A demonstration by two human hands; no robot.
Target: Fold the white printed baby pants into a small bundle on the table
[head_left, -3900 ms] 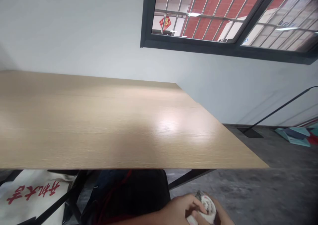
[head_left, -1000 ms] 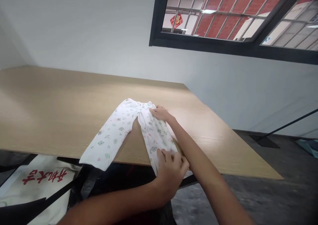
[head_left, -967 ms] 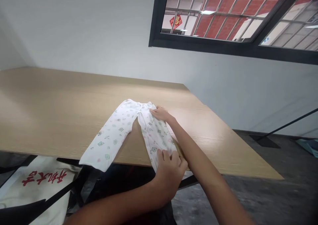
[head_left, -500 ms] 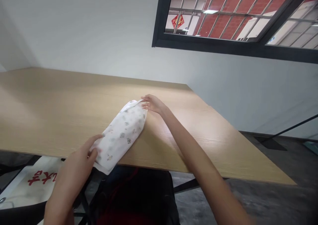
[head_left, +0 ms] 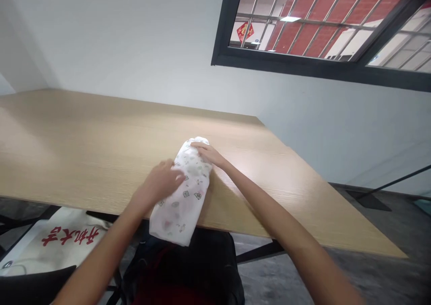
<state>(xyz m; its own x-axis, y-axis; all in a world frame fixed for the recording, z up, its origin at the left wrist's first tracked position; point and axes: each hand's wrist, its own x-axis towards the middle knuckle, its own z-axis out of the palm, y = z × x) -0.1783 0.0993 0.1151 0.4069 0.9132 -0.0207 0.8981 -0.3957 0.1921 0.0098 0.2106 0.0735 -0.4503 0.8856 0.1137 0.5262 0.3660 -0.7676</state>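
A small pair of white printed trousers [head_left: 183,197], folded leg over leg, lies on the wooden table [head_left: 84,148] with its lower end hanging over the near edge. My left hand [head_left: 161,182] rests on the cloth's left side, fingers laid over it. My right hand [head_left: 207,152] lies flat on the waistband end at the far side, fingers stretched out.
A white bag with red characters [head_left: 57,246] and a dark bag [head_left: 188,273] sit under the table's near edge. The wall and a barred window [head_left: 319,27] stand behind. Grey floor lies to the right, with a black stand [head_left: 377,197].
The trousers lay spread with both legs apart; now one leg is folded over the other. My left hand moved from the cuff up onto the cloth, and my right hand stayed at the waistband.
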